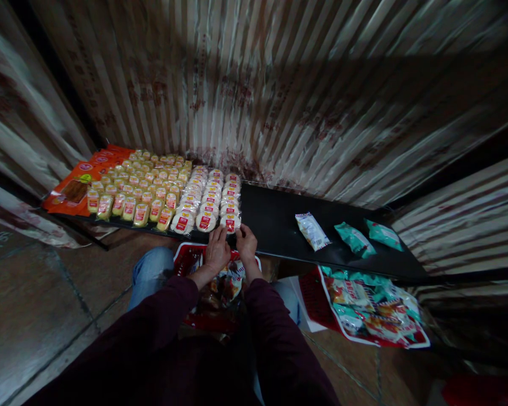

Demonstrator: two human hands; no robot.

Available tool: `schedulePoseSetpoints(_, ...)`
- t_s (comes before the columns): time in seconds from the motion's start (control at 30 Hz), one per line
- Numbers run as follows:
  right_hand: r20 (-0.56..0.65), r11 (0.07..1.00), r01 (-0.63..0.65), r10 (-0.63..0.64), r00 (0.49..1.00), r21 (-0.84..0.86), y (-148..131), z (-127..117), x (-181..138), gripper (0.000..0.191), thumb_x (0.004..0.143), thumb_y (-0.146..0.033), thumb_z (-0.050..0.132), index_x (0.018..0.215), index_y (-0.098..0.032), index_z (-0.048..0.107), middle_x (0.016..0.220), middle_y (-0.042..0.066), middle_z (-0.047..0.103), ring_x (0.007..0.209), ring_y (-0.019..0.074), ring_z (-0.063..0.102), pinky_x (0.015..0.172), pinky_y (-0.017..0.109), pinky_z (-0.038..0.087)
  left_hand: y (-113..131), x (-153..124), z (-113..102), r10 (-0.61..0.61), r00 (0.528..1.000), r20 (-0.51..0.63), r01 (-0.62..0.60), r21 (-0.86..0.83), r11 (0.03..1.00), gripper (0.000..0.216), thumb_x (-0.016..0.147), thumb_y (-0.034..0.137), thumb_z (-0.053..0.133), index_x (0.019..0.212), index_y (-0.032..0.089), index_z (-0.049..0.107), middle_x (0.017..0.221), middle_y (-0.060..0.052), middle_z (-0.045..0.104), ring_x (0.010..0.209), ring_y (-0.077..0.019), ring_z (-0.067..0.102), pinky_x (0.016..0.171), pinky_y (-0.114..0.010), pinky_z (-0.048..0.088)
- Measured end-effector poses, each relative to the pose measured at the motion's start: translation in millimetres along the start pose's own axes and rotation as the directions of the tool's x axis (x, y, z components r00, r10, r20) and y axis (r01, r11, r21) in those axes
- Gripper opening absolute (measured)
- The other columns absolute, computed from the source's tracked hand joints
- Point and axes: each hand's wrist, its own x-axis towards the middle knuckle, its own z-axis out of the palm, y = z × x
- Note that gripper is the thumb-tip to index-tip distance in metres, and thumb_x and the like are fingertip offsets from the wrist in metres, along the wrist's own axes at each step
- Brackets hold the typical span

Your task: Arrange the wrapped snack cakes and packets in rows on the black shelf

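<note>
A round white cake in a clear wrapper with a red label [230, 223] lies at the front of the third row of such cakes, by the shelf's front edge. My left hand [218, 251] touches its lower left side, fingers close together. At its lower right side, the fingertips of my right hand [246, 245] press against it, so the cake is held between both hands. More wrapped round cakes [206, 221] form overlapping rows just to the left. Below my wrists stands a red basket [182, 248] containing wrapped snacks, partly hidden by my arms.
Small yellow wrapped cakes [141, 214] and orange packets [74, 189] fill the left of the black shelf [271, 217]. On its right lie a white packet [312, 231] and green packets [355, 239]. A second red basket [317, 299] of packets stands below right. Striped curtain [254, 101] hangs behind.
</note>
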Motion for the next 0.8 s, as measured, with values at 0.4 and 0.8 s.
schedulePoseSetpoints(0.4, -0.095, 0.981, 0.026, -0.045, 0.994, -0.192, -7.7, 3.9, -2.6, 0.039, 0.081, -0.031, 0.050, 0.116, -0.019, 0.061, 0.103, 0.011, 0.061, 0.090, 0.0210, 0.053, 0.084, 0.034, 0.042, 0.3, 0.2, -1.9, 0.053, 0.998, 0.035, -0.055, 0.043, 0.998, 0.052, 0.072, 0.002, 0.044, 0.121, 0.014, 0.056, 0.132, -0.012, 0.050, 0.127, -0.0254, 0.038, 0.106, -0.046, 0.038)
schedulePoseSetpoints(0.8, -0.042, 0.986, 0.074, -0.081, 0.996, -0.149, -6.9, 4.7, -3.6, 0.037, 0.081, -0.029, 0.049, 0.115, -0.023, 0.062, 0.100, 0.007, 0.061, 0.084, 0.0190, 0.052, 0.084, 0.034, 0.042, 0.1, 4.7, -0.3, 0.025, 0.998, 0.050, -0.028, 0.062, 0.998, 0.053, 0.070, 0.004, 0.047, 0.121, 0.013, 0.056, 0.134, -0.013, 0.049, 0.128, -0.0271, 0.037, 0.106, -0.048, 0.037)
